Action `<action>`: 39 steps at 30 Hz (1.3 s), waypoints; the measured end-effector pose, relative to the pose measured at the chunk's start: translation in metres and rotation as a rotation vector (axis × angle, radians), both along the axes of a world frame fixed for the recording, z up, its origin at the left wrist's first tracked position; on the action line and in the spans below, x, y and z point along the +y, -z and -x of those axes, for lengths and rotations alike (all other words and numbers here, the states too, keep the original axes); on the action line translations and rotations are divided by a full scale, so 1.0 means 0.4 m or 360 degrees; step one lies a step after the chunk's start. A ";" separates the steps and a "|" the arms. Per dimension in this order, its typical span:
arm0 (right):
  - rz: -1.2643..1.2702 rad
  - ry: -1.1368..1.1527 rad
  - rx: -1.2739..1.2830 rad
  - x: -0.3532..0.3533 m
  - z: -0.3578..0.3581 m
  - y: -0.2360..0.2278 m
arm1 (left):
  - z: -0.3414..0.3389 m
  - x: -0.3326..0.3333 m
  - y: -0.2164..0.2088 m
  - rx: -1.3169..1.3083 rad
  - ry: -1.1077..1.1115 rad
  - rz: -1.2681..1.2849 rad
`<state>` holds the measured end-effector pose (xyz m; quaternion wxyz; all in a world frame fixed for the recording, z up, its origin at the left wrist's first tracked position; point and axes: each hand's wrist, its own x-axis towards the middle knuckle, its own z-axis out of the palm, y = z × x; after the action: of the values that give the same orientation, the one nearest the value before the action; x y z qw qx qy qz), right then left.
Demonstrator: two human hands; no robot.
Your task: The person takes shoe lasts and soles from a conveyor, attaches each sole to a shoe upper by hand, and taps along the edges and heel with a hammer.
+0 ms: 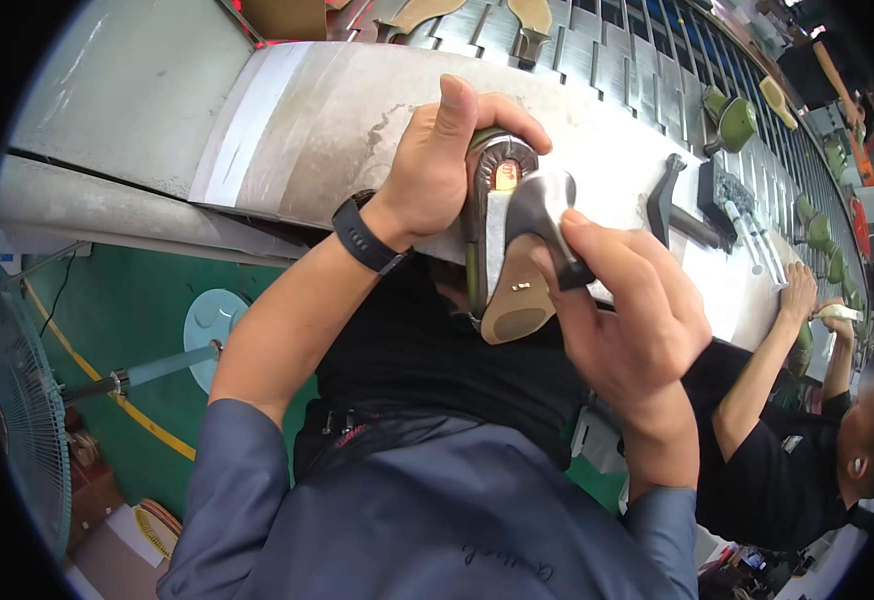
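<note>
Above my lap, my left hand [437,160] is wrapped around the heel end of a green shoe upper [475,240] turned with its underside up; the thumb sticks up. A small yellow and red label [505,176] shows in the gathered heel seat. Pinched in my right hand [637,300] is a dark, glossy heel [542,215], from which a tan shoe sole [522,290] extends toward me. The sole lies over the front of the shoe, while its heel tilts off the heel seat. Whether the two touch along their length I cannot tell.
A hammer [665,195] lies on the white worktable [337,120], near a dark block with pen-like tools [747,230]. Beyond runs a slatted conveyor [597,50] carrying soles and green shoes [732,122]. A co-worker [787,450] sits at right; a fan [32,410] stands at left.
</note>
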<state>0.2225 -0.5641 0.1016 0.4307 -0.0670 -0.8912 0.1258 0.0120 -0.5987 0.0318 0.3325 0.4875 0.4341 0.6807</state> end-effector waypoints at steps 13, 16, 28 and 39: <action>-0.0073 -0.0037 0.0069 0.033 0.066 0.065 | -0.008 0.000 0.016 0.0411 -0.0103 -0.0117; -0.0069 -0.0055 0.0079 0.033 0.073 0.067 | -0.002 0.000 0.018 0.0411 -0.0090 -0.0129; -0.0294 0.0086 0.0142 0.100 0.123 0.079 | 0.019 0.032 -0.034 0.0106 0.0029 0.0085; 0.1809 0.0047 -0.0721 0.169 0.059 0.079 | 0.024 0.131 0.002 0.0376 -0.0180 0.0183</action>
<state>0.1988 -0.4964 0.0699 0.1292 -0.3239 -0.7529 0.5582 0.0022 -0.5463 0.0311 0.2675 0.5192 0.5352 0.6103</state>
